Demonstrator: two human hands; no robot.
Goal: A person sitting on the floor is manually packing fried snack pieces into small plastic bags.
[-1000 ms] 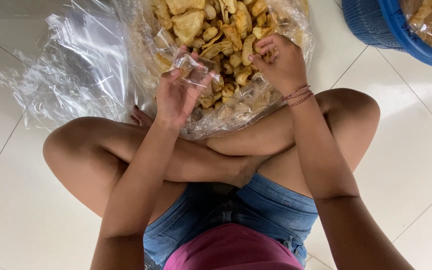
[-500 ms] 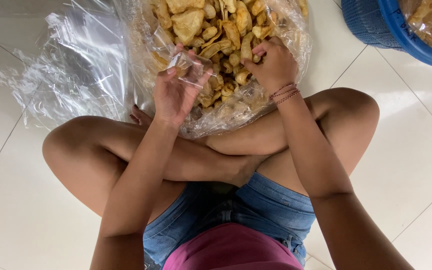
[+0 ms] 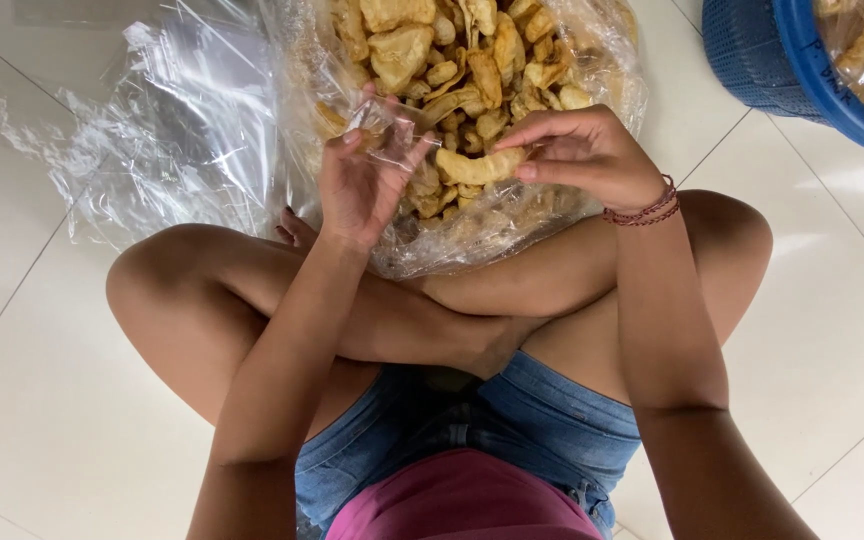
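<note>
A person sits cross-legged on a white tiled floor, seen from above, packing fried crackers; the left hand is closed on the mouth of a small clear bag, pinching its thin film between thumb and fingers, while the right hand, at three o'clock from it, grips a long curved cracker by one end, the free end pointing at the small bag and just beside its opening. Both hands hover over a large clear sack heaped with golden crackers, which lies against the shins and runs off to twelve o'clock. Loose plastic sheeting is spread at ten o'clock, and a blue basket with more crackers in plastic sits at two o'clock. A red string bracelet circles the right wrist. The risk, as it looks: the cracker appears brittle and too long for the narrow opening, so a forced push could snap it or tear the film, and a loose pinch could let the bag's mouth fall closed
</note>
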